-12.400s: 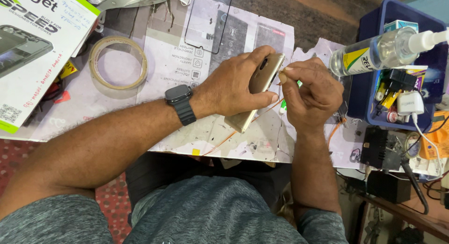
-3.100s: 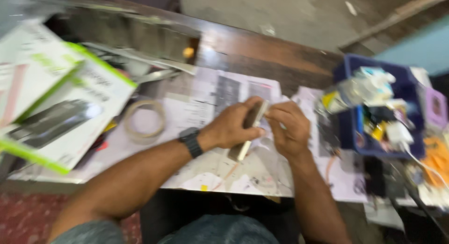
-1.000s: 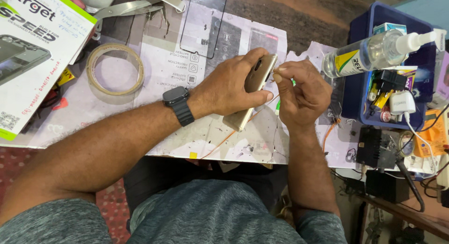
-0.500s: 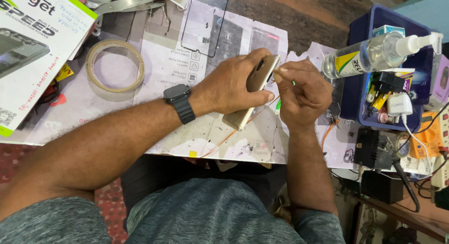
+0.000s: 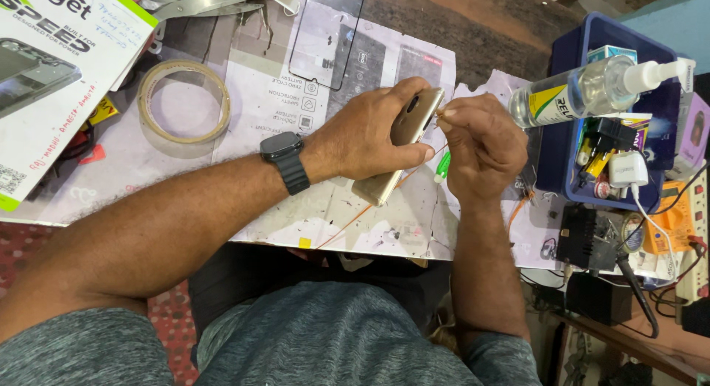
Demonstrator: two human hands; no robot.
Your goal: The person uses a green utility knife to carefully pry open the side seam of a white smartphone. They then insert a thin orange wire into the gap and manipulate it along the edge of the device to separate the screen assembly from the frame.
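Your left hand [image 5: 370, 138] is wrapped around the gold phone [image 5: 403, 146], tilting it on edge above the paper-covered table [image 5: 281, 208]; your right hand [image 5: 481, 146] is pinched tight on a small green-handled tool [image 5: 442, 166], its tip at the phone's upper edge; push too hard there and the tip may skid and scratch the casing; the spray bottle [image 5: 584, 94] lies close beside your knuckles, easily knocked.

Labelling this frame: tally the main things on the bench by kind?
Phone, held in left hand: 1
Green-handled tool, in right hand: 1
Tape roll: 1
Glass screen protector: 1
Spray bottle: 1
Blue tray: 1
Total: 6
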